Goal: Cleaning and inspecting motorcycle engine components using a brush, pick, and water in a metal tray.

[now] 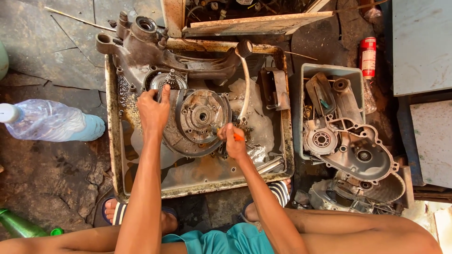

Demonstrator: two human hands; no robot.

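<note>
While the engine case point(188, 94) sits in the rusty metal tray point(113, 155), left hand point(153, 110) is closed on the case edge at 9 o'clock of the round clutch plate point(202, 115). Right hand point(233, 141), at 4 o'clock, grips an orange-handled brush point(238, 137). Plate looks partly cleaned; grime remains. More covers wait in the grey bin point(329, 70) at 3 o'clock.
</note>
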